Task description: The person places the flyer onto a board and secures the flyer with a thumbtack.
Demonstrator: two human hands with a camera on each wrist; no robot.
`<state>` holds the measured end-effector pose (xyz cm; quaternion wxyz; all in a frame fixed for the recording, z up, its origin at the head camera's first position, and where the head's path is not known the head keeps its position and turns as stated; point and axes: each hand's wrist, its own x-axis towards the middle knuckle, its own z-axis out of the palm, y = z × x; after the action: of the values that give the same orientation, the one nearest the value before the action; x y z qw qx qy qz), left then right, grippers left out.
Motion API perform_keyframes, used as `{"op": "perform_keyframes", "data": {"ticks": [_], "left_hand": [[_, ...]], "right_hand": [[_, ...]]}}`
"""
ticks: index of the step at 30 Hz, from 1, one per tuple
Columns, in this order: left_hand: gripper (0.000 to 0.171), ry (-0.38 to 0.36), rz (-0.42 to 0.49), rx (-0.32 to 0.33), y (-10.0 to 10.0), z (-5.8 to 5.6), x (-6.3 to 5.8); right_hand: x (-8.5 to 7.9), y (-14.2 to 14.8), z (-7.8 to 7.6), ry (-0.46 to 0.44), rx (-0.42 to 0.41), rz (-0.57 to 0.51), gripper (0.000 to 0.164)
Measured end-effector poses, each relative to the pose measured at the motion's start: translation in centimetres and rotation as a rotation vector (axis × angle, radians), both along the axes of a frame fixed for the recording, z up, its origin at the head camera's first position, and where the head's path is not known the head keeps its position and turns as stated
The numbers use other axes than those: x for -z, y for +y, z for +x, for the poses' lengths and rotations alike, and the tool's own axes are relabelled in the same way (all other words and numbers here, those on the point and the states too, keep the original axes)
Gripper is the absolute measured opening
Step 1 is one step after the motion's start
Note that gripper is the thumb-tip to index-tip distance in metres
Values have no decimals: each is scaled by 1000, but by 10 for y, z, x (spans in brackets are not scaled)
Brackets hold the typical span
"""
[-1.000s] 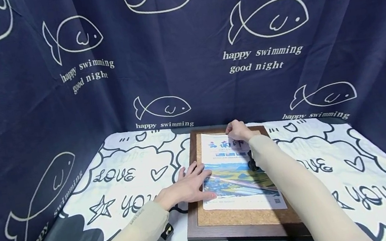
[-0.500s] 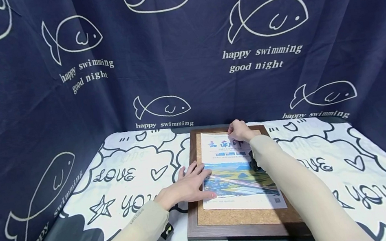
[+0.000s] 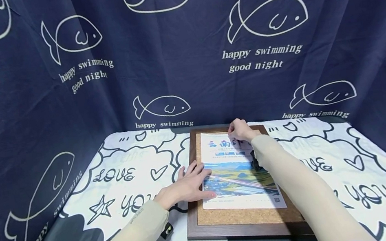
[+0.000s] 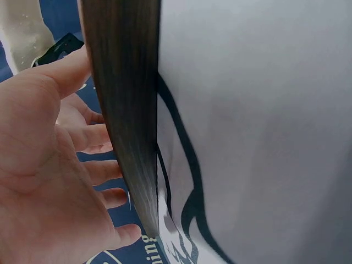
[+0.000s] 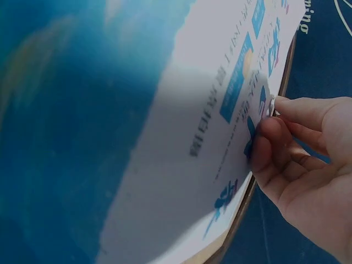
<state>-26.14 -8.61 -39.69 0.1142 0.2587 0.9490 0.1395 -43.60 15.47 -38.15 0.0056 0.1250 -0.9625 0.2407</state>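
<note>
A printed poster (image 3: 234, 203) with blue lettering and a painted landscape lies on a cork board (image 3: 244, 219) in a dark wooden frame (image 3: 231, 232). My left hand (image 3: 189, 185) rests across the frame's left side, fingers spread, with fingertips at the poster's left edge. In the left wrist view its fingers reach over the brown frame edge. My right hand (image 3: 240, 131) is at the poster's top middle, thumb and fingers pinched together. Between the fingertips in the right wrist view shows a bit of a small white pushpin-like thing (image 5: 272, 103), mostly hidden.
A white cloth (image 3: 112, 177) with black doodles covers the table beneath the board. Behind and at the sides hangs a dark blue curtain (image 3: 205, 73) with white fish drawings, close to the board's far edge. My right forearm (image 3: 299, 188) crosses over the board's right side.
My right hand has shifted very slightly to the right along the poster's top, its fingers still pinched. The left hand and the board stay in place.
</note>
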Motion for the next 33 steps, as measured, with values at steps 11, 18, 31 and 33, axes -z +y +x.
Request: {"op": "perform_keyframes", "data": {"ticks": [11, 18, 31, 33], "left_hand": [[75, 10, -3, -7, 1, -1, -1], [75, 0, 6, 2, 1, 0, -1], [74, 2, 6, 0, 1, 1, -1], [75, 6, 4, 3, 1, 1, 0]], "right_hand": [[-5, -2, -3, 0, -11, -21, 8], [-2, -2, -3, 40, -54, 42, 8], [2, -3, -4, 39, -54, 65, 10], [2, -3, -4, 31, -49, 60, 10]]}}
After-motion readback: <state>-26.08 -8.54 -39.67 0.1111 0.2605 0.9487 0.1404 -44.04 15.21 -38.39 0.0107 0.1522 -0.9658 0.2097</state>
